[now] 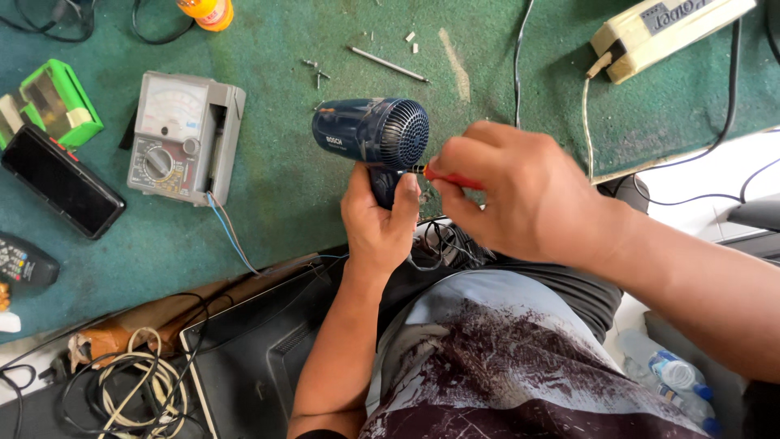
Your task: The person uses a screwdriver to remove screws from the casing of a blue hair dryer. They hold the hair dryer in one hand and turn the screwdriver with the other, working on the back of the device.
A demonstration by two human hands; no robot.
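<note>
A dark blue hair dryer point(370, 130) with a round rear grille stands on the green mat. My left hand point(379, 215) wraps around its handle from below and holds it upright. My right hand point(512, 191) grips a red-handled screwdriver point(455, 179) between thumb and fingers. The tool's tip touches the dryer body just under the grille, next to my left thumb. Most of the screwdriver handle is hidden inside my right fist.
A grey analog multimeter point(185, 136) lies left of the dryer, with a black phone point(61, 180) and a green box point(50, 104) farther left. Small screws point(317, 73) and a thin metal rod point(388, 64) lie above the dryer. A cream-coloured device point(662, 32) sits top right; coiled cables point(134, 386) bottom left.
</note>
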